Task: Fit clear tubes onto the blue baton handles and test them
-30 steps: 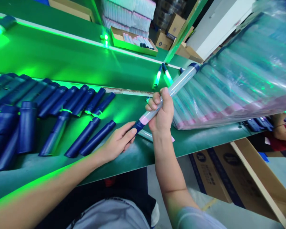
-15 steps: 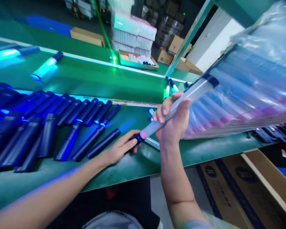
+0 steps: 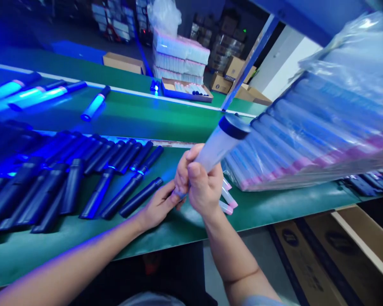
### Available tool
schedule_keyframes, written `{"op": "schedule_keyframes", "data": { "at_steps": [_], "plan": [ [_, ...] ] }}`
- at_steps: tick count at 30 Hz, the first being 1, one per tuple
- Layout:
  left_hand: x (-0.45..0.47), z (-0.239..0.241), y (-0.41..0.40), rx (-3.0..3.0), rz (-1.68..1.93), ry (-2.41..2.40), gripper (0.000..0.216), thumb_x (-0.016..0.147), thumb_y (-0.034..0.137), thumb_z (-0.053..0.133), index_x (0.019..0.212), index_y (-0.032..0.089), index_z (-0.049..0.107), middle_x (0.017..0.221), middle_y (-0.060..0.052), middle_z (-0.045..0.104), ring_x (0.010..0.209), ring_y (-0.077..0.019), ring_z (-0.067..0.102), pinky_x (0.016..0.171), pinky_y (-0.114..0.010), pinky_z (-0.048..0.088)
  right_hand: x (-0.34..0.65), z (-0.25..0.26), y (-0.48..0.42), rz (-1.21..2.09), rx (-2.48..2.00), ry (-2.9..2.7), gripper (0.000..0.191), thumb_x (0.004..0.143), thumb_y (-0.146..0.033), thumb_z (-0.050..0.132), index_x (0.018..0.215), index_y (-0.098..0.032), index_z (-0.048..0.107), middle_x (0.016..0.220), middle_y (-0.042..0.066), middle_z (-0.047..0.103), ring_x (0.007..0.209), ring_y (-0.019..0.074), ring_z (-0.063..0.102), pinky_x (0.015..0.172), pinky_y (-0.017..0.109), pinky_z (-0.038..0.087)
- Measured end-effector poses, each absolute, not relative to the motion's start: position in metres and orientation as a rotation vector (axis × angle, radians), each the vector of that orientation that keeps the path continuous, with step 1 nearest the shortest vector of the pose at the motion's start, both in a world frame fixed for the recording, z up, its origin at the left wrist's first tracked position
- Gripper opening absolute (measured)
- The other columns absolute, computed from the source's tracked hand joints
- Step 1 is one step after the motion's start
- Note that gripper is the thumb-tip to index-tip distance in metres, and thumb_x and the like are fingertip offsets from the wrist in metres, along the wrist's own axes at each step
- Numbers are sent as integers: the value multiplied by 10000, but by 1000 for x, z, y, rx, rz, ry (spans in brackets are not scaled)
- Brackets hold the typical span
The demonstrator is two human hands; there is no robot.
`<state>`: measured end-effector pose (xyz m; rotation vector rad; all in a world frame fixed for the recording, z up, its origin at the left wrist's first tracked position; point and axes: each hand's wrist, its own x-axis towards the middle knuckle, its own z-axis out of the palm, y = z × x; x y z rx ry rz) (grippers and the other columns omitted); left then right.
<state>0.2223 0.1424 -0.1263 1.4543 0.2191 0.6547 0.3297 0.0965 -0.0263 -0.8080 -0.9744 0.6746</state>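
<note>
A light stick (image 3: 214,149) with a clear, whitish tube and a dark cap slants up and away to the right between my hands. My right hand (image 3: 199,180) wraps round its tube, thumb along the side facing me. Closed at the stick's lower end is my left hand (image 3: 161,202), touching the right one; the dark handle there is mostly hidden by fingers. Left of my hands, several dark handles (image 3: 142,197) lie on the green bench (image 3: 166,242). Behind my right wrist, several clear tubes with pink ends (image 3: 229,199) rest on the bench.
A big plastic-wrapped stack of tubes (image 3: 312,140) stands at the right. Beyond a low rail, lit light sticks (image 3: 94,106) lie on a green belt (image 3: 140,117). At the far side sits a shallow carton (image 3: 187,95) of sticks. Cardboard boxes (image 3: 306,250) are below the bench, right.
My right hand has slid down the stick toward my left hand, and the tube's capped end now points more toward me. The lit sticks have shifted right, and the light has turned from green to blue.
</note>
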Motion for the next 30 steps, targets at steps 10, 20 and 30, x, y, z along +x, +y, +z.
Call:
{"op": "schedule_keyframes", "data": {
  "at_steps": [10,20,30],
  "plan": [
    [238,-56,214,2697,792,874,481,937,452,588,1265,101,616,1096,-198,675,1101,-381,578,983,-515,385,430,-95,13,382,-2219,-1752,286,883,-352,684,1114,-185,661,1114,127,662,1027,275,625,878,408,484],
    [190,-93,158,2426,500,565,467,1007,413,494,1426,211,538,1096,-114,659,916,-257,648,847,-376,479,401,-53,59,665,-800,-515,252,805,-336,665,982,-235,517,641,-113,481,468,57,401,471,186,378],
    [219,-124,140,1779,464,342,503,1006,473,511,1437,217,487,838,1,638,620,-120,537,589,-236,454,367,-41,93,700,-572,-422,232,853,-333,699,909,-225,501,652,-114,420,453,13,364,430,126,357]
  ]
}}
